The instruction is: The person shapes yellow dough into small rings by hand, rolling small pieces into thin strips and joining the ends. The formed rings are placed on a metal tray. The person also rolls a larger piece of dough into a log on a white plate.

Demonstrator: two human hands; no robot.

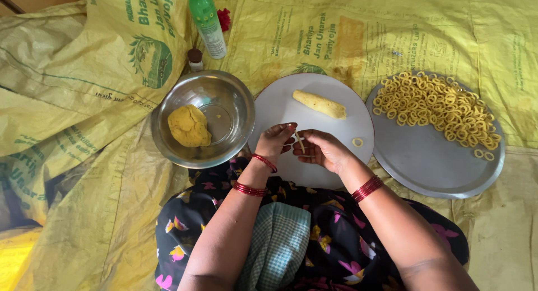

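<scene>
Both hands meet over the white plate (274, 109). The left hand (276, 141) and right hand (320, 150) pinch a thin dough strip (300, 141) between closed fingers. It looks like ring-shaping; next the ends need joining. One ring (357, 142) lies near, many rings (434, 106) on the right tray (431, 168).

Between the left hand (274, 142) and right hand (320, 149) a thin strip of dough (300, 141) looks soft and matt, over a smooth white plate (280, 109). Left of the hands sits a glossy steel bowl (235, 109) — right of them a dull metal tray (431, 168). Beyond lies crinkled woven-plastic sacking (73, 100) and a shiny plastic bottle (207, 22) — red bangles (367, 188) gleam.
</scene>
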